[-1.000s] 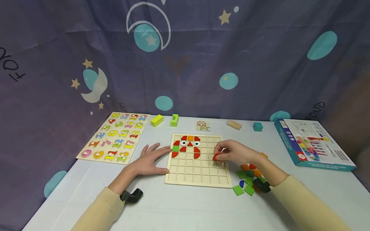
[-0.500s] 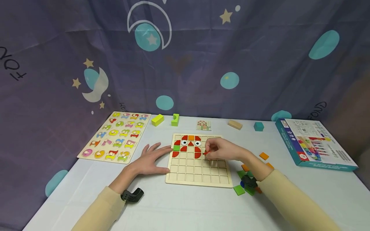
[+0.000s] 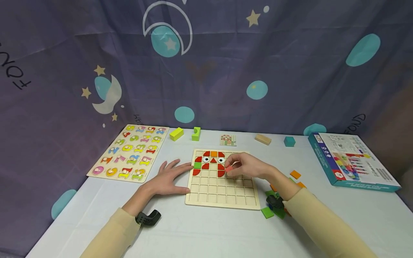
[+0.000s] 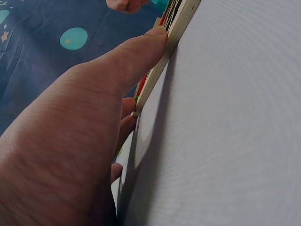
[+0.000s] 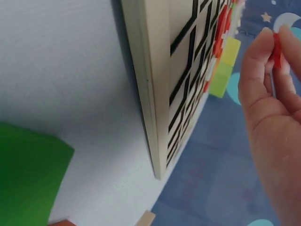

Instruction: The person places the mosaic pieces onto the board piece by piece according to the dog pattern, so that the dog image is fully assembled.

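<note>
A wooden grid board [image 3: 222,206] lies on the white table, its upper left cells filled with red, orange, green and eye-printed tiles. My right hand [image 3: 248,165] pinches a red tile [image 3: 228,168] between thumb and fingertips, held above the board just right of the placed red pieces. In the right wrist view that red tile [image 5: 277,49] shows edge-on between the fingers. My left hand [image 3: 166,180] lies with fingers spread at the board's left side. In the left wrist view its thumb [image 4: 146,52] touches the board's edge [image 4: 171,49].
Loose green tiles [image 3: 267,212] and orange tiles [image 3: 295,174] lie right of the board, partly under my right forearm. Behind stand a pattern card [image 3: 228,140] and several blocks, including a teal cube [image 3: 289,141]. A number puzzle [image 3: 129,154] lies left, a box [image 3: 355,161] right.
My right hand has moved left over the board with the red tile, which has turned in its fingers. My left hand has stayed at the board's edge.
</note>
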`<state>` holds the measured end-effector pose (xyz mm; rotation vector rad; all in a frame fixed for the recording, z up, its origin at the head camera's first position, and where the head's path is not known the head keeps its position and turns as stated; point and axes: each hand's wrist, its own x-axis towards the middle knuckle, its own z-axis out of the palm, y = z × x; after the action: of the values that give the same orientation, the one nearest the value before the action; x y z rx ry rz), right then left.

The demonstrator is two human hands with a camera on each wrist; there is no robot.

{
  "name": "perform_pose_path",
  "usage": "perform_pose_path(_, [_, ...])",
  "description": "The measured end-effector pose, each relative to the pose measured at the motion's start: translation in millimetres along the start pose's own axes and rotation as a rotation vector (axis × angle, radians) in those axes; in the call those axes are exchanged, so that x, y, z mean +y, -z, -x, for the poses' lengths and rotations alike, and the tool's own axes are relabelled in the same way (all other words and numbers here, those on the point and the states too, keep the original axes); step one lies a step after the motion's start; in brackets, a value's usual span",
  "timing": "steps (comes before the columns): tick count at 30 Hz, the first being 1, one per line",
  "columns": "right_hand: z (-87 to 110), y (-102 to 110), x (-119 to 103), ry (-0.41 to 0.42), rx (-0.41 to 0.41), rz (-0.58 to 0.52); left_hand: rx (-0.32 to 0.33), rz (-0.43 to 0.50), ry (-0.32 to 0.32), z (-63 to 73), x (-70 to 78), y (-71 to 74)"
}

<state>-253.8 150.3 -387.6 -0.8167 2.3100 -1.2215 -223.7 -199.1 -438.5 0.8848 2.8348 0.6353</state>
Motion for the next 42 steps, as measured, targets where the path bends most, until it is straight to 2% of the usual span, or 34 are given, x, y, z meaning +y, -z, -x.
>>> perform_pose_path(8, [-5.1, -2.3, -5.8, 0.016, 0.038, 0.075, -0.003, -0.003, 0.002, -1.2, -0.3, 0.0])
perform_pose_path(17, [-9.3, -2.0, -10.0, 0.031, 0.043, 0.034, -0.005, -0.006, 0.001, -2.2, -0.7, 0.1])
perform_pose_path(24, [-22.4, -8.9, -12.5, 0.043, 0.019, -0.001, -0.006, -0.002, 0.008, -2.1, 0.4, 0.5])
perform_pose_path(30, [-35.9, -17.1, -17.0, 0.005, 0.014, -0.014, -0.007, -0.001, 0.013, -2.0, 0.5, 0.8])
perform_pose_path(38, [-54.3, -31.7, -23.9, -0.014, 0.001, 0.085, -0.012, -0.002, 0.018, -0.9, 1.6, 1.5])
perform_pose_path(42, [-59.6, -39.6, -25.4, -0.039, -0.002, 0.090, -0.009, 0.001, 0.014, 0.5, 2.5, 1.1])
